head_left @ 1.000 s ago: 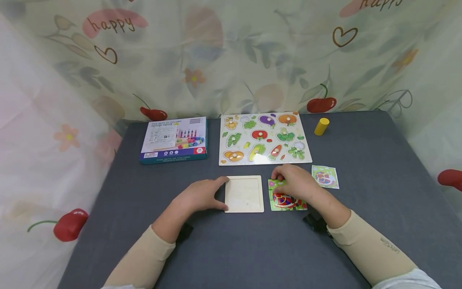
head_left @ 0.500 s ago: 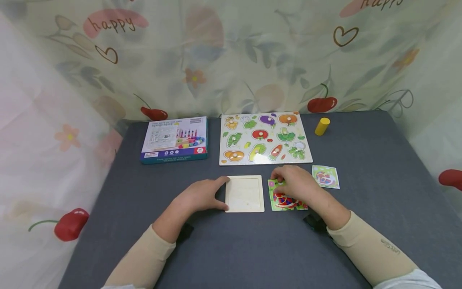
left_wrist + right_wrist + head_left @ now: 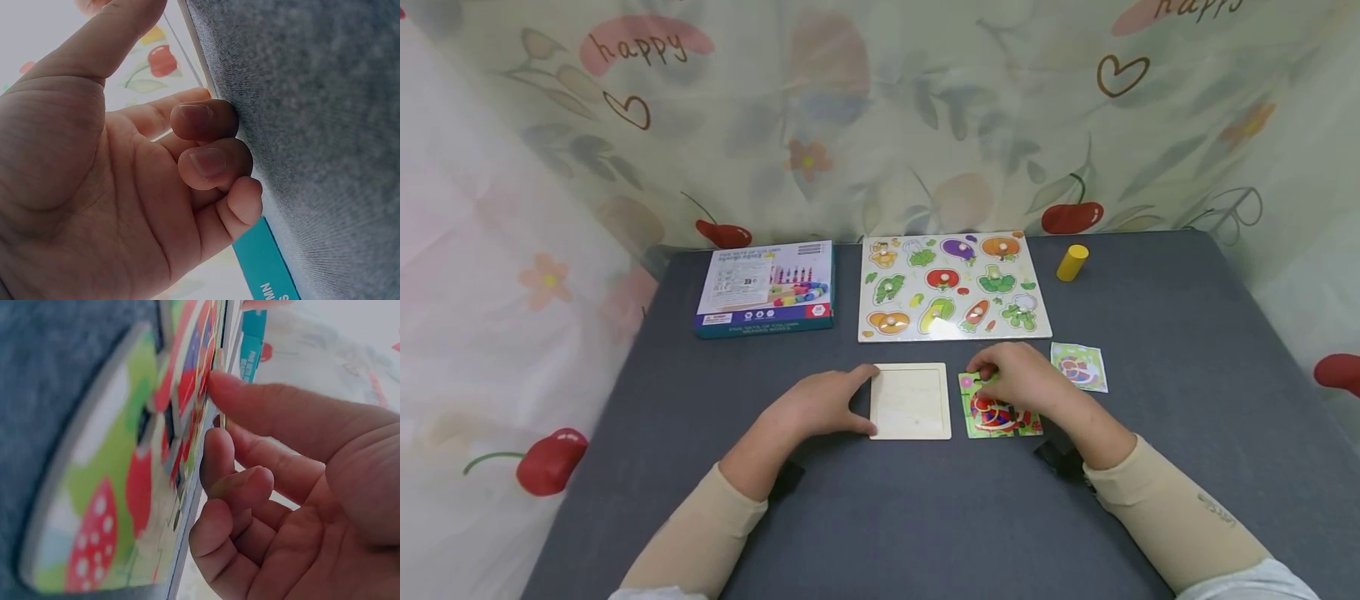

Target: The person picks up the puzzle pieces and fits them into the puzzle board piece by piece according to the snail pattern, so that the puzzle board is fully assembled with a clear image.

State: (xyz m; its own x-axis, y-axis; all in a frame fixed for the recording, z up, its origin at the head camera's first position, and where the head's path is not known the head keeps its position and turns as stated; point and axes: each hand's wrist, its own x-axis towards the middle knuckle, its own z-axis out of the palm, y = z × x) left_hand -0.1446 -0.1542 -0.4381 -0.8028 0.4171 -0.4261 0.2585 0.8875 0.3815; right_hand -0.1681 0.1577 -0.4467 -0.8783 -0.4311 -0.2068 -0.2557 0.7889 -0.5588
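Observation:
A shallow square wooden tray (image 3: 910, 402) lies on the table with a raised rim and a bare inside. My left hand (image 3: 823, 404) holds its left edge, thumb near the lower corner and index finger near the upper one. In the left wrist view the other fingers (image 3: 209, 161) curl toward the palm. Right of the tray lies a colourful jigsaw puzzle (image 3: 992, 421), green with red, its pieces laid close together. My right hand (image 3: 1026, 379) is over its upper part, thumb and index finger pinching a puzzle piece there; the hand hides part of the picture.
A small printed picture card (image 3: 1079, 367) lies right of the right hand. Behind are a vegetable peg puzzle board (image 3: 955, 287), a flat blue-and-white box (image 3: 766, 289) and a yellow cylinder (image 3: 1072, 262). A patterned curtain (image 3: 880, 117) hangs behind the dark table (image 3: 880, 517).
Hardly anything moves: the whole head view shifts slightly, while both hands stay in place at the tray and the jigsaw puzzle.

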